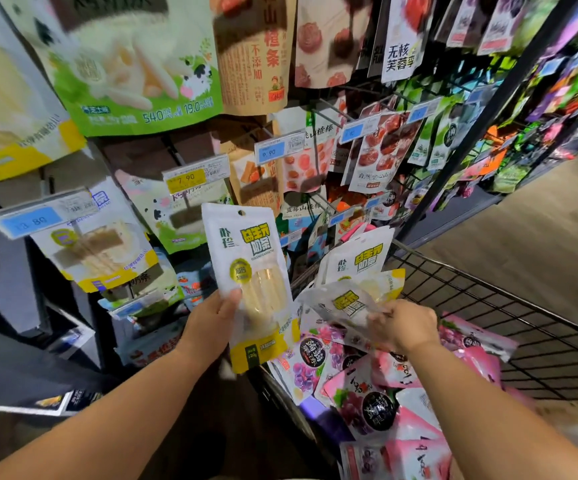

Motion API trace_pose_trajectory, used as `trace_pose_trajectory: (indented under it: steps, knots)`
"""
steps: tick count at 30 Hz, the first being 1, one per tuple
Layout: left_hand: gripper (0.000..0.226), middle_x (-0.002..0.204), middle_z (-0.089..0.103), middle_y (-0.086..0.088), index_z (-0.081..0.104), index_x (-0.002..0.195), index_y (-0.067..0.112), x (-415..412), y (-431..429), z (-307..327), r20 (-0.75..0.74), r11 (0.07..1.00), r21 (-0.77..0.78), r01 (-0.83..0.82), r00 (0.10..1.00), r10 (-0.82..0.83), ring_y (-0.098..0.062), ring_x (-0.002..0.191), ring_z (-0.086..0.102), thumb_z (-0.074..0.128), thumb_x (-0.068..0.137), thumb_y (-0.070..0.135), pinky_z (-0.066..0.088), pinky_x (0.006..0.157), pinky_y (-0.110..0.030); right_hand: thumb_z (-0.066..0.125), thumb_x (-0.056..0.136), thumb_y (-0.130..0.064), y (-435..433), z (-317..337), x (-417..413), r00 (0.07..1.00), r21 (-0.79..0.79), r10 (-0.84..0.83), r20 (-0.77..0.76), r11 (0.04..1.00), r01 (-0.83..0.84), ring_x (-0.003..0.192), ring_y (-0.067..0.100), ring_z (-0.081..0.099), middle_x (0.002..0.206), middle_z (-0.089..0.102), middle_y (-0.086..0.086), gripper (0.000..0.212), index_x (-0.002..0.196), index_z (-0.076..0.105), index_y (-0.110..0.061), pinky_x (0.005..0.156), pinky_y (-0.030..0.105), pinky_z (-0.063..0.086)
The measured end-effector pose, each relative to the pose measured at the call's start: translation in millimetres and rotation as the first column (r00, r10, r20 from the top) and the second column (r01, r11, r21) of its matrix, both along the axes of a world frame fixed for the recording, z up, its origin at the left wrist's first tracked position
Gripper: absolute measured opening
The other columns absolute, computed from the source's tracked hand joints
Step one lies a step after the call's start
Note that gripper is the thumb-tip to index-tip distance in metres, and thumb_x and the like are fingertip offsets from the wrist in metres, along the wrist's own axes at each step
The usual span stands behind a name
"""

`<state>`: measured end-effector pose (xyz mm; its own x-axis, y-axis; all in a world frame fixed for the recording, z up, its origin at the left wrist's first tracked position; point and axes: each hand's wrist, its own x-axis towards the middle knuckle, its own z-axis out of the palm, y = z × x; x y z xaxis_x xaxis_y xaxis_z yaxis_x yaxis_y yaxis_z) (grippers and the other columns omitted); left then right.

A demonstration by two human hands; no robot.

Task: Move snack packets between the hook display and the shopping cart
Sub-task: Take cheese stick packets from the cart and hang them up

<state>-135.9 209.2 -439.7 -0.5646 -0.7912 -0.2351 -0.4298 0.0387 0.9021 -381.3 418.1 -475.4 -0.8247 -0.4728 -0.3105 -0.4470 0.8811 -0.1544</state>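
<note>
I am holding one white-and-yellow packet (246, 258) upright in my left hand (211, 320). The thumb is pressing on its front and the other fingers are going behind it, where I cannot see them. This packet is in the air between the hook display (329, 116) and the cart (488, 296), with its hang hole at the top. My right hand (405, 327) is pinching a second packet (346, 303) of the same kind by one edge, just over the cart. This one is lying tilted, nearly flat. A third one (356, 261) is standing in the cart behind it.

I am judging that a transfer is in the middle, probably from the cart to the hooks, because the hole is facing up toward the display. I cannot tell the direction for sure. If so, the next move is calling for threading that small hole onto a thin hook near the yellow tag (194, 174), among crowded bags, so a slow and exact aim is needed.

The cart is a black wire basket, and many pink packets (360, 393) are lying in it. The display is full of hanging bags and price tags. At the right, the floor (523, 237) is looking like light wood.
</note>
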Motion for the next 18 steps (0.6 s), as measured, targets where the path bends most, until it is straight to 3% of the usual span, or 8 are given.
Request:
trace_pose_trajectory:
  steps: [3,4,5,6,8,10,15,18]
  knots:
    - [0.021,0.067,0.057,-0.001,0.056,0.079,0.018,-0.2,-2.1,19.8,-0.085,0.996,-0.075,-0.041,0.996,0.034,-0.016,0.064,0.053,0.049,0.099,0.022,0.039,0.056,-0.017,0.061,0.089,-0.051,-0.6,13.4,1.9,0.979,-0.168,-0.116,0.168,0.975,0.144,0.098,0.026,0.065,0.095,0.071,0.000,0.025,0.088,0.067,-0.028,0.085,0.032,0.051]
    - [0.019,0.063,0.056,-0.003,0.054,0.083,0.014,-0.5,-3.1,36.8,-0.151,0.996,0.087,-0.020,0.988,0.033,-0.017,0.056,0.053,0.045,0.099,0.009,0.040,0.049,-0.018,0.065,0.086,-0.051,-0.5,18.6,3.3,0.967,-0.232,-0.138,0.216,0.955,0.188,0.097,0.026,0.065,0.098,0.072,0.000,0.025,0.092,0.070,-0.027,0.087,0.035,0.053]
    - [0.015,0.060,0.058,-0.010,0.053,0.091,0.008,3.4,-12.6,35.2,-0.145,0.994,0.032,0.107,0.984,-0.102,-0.022,0.053,0.055,0.041,0.098,0.003,0.042,0.045,-0.019,0.068,0.085,-0.049,-0.9,22.7,4.3,0.958,-0.279,-0.148,0.247,0.935,0.217,0.095,0.026,0.066,0.097,0.072,0.001,0.025,0.094,0.072,-0.026,0.086,0.035,0.053]
    - [0.017,0.063,0.062,-0.017,0.052,0.098,0.003,9.1,-19.0,30.8,-0.161,0.987,-0.115,0.113,0.978,-0.131,-0.029,0.059,0.058,0.037,0.102,0.008,0.047,0.047,-0.023,0.070,0.084,-0.047,-2.3,27.7,6.4,0.954,-0.322,-0.150,0.261,0.918,0.232,0.091,0.026,0.065,0.093,0.072,0.003,0.024,0.092,0.071,-0.025,0.081,0.034,0.053]
    - [0.033,0.087,0.067,-0.016,0.055,0.104,0.009,7.1,-18.2,47.9,-0.269,0.995,0.076,0.063,0.962,-0.041,-0.033,0.090,0.062,0.041,0.100,0.038,0.054,0.072,-0.033,0.072,0.084,-0.042,-5.3,40.0,11.8,0.946,-0.421,-0.161,0.280,0.866,0.272,0.078,0.025,0.063,0.080,0.070,0.006,0.023,0.081,0.069,-0.019,0.071,0.034,0.050]
    - [0.024,0.108,0.059,0.000,0.052,0.109,0.021,12.1,-15.5,51.9,-0.132,0.997,0.076,-0.016,0.991,0.026,-0.022,0.111,0.055,0.041,0.099,0.040,0.042,0.089,-0.033,0.073,0.082,-0.039,-8.7,52.7,17.1,0.938,-0.510,-0.168,0.303,0.803,0.308,0.072,0.025,0.063,0.077,0.070,0.006,0.023,0.077,0.070,-0.017,0.066,0.034,0.050]
    - [0.043,0.134,0.045,0.011,0.044,0.140,0.025,22.5,-24.4,64.2,-0.152,0.992,0.123,0.041,0.988,-0.022,-0.011,0.126,0.040,0.036,0.101,0.040,0.027,0.098,-0.027,0.075,0.084,-0.028,-18.7,90.5,33.7,0.921,-0.710,-0.085,0.380,0.611,0.349,0.063,0.015,0.061,0.070,0.068,-0.006,0.013,0.077,0.070,-0.019,0.053,0.024,0.046]
    - [0.042,0.126,0.045,0.013,0.042,0.141,0.022,31.1,-28.0,77.5,-0.248,0.985,0.172,0.030,0.969,0.014,-0.005,0.115,0.039,0.039,0.101,0.035,0.026,0.097,-0.024,0.076,0.083,-0.024,-27.4,107.7,42.2,0.902,-0.775,0.020,0.432,0.520,0.360,0.071,0.013,0.066,0.073,0.072,-0.008,0.007,0.081,0.073,-0.018,0.060,0.023,0.048]
